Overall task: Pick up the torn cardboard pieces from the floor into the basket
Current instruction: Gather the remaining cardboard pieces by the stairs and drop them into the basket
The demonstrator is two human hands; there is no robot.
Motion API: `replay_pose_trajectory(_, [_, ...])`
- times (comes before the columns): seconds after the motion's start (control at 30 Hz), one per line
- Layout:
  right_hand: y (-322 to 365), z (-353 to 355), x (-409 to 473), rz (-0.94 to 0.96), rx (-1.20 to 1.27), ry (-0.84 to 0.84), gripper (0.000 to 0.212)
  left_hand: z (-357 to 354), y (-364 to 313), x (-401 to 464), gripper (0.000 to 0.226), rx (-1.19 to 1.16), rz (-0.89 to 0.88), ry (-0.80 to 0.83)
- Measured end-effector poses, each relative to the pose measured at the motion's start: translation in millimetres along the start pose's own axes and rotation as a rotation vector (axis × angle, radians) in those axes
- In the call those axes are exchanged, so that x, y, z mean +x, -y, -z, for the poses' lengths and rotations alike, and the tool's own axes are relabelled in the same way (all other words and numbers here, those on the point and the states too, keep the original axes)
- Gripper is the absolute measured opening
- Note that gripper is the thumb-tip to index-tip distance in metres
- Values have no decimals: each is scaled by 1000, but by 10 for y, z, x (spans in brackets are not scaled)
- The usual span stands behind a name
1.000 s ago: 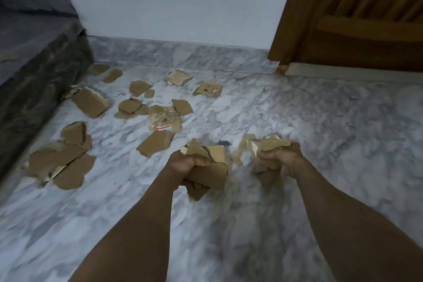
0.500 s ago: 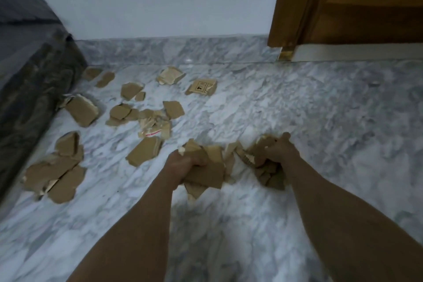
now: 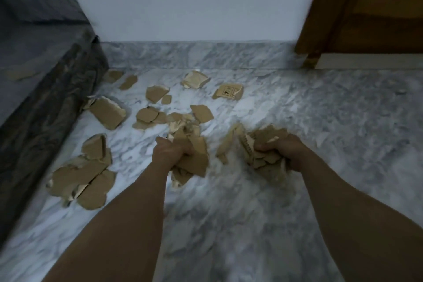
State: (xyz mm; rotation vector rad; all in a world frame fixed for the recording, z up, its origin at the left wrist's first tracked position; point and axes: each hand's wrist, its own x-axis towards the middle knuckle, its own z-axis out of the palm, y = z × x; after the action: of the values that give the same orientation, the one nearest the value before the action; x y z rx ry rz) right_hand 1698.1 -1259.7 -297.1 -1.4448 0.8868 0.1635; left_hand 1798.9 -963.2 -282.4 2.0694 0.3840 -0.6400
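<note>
My left hand (image 3: 170, 152) grips a bunch of torn brown cardboard pieces (image 3: 194, 160) just above the marble floor. My right hand (image 3: 285, 150) grips a second bunch of cardboard scraps (image 3: 256, 144) a little to the right, at about the same height. Several more torn pieces lie on the floor beyond and to the left: a pile (image 3: 82, 178) at the left, a thick chunk (image 3: 107, 114), a printed piece (image 3: 229, 92) and a pale piece (image 3: 195, 79) near the wall. No basket is in view.
A dark grey mattress (image 3: 41, 89) runs along the left side, with one scrap (image 3: 20, 73) on top. A white wall with a marble skirting (image 3: 199, 55) stands ahead. A wooden door (image 3: 370, 11) fills the upper right. Bare marble floor (image 3: 343, 121) lies to the right.
Both hands have kept their bunches of cardboard. The right hand has lifted its bunch off the floor. The view has tilted up a little, so more wall shows.
</note>
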Motion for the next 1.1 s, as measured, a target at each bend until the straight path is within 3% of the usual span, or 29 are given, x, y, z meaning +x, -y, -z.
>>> replay_pose_trajectory(0.1, [155,-445,29,8,-3,22,61,48,44,130,63,152,64,33])
replay_pose_trajectory(0.13, [211,-586,44,13,-21,27,63,46,60,178,60,201,80,51])
replay_pose_trajectory(0.2, [342,-843,56,36,-53,30,65,-2,139,288,80,224,85,10])
replay_pose_trajectory(0.3, [561,-1159,9,75,-129,30,67,26,248,260,77,119,76,-109])
replay_pose_trajectory(0.43, [851,-1453,-90,88,-183,72,56,230,247,227,71,62,54,70])
replay_pose_trajectory(0.5, [940,-1629,-79,88,-217,113,54,452,295,296,70,78,15,83])
replay_pose_trajectory(0.53, [954,-1724,-61,104,-258,126,61,576,345,361,74,58,6,95])
replay_pose_trajectory(0.63, [911,-2012,257,201,-405,130,110,1003,563,645,93,-70,-1,55])
replay_pose_trajectory(0.7, [923,-2258,402,248,-561,164,86,1327,662,664,83,-147,40,10])
replay_pose_trajectory(0.77, [937,-2462,332,254,-784,134,89,1596,749,611,73,-182,91,-81])
replay_pose_trajectory(0.8, [893,-2545,293,221,-860,106,96,1681,816,613,85,-172,85,-134])
replay_pose_trajectory(0.87, [722,-2648,422,87,-724,133,88,1770,845,489,108,-60,73,-190])
replay_pose_trajectory(0.9, [654,-2687,496,72,-694,141,85,1786,892,481,105,-17,76,-184])
replay_pose_trajectory(0.93, [657,-2731,511,22,-701,154,93,1780,950,516,96,51,117,-193])
replay_pose_trajectory(0.97, [597,-2770,684,25,-735,167,118,1767,1029,594,89,120,149,-201])
replay_pose_trajectory(1.03, [420,-2791,1204,30,-919,200,169,1723,1512,1209,110,226,222,-246])
replay_pose_trajectory(1.1, [307,-2794,1417,61,-1016,160,175,1715,1968,1820,127,340,300,-269])
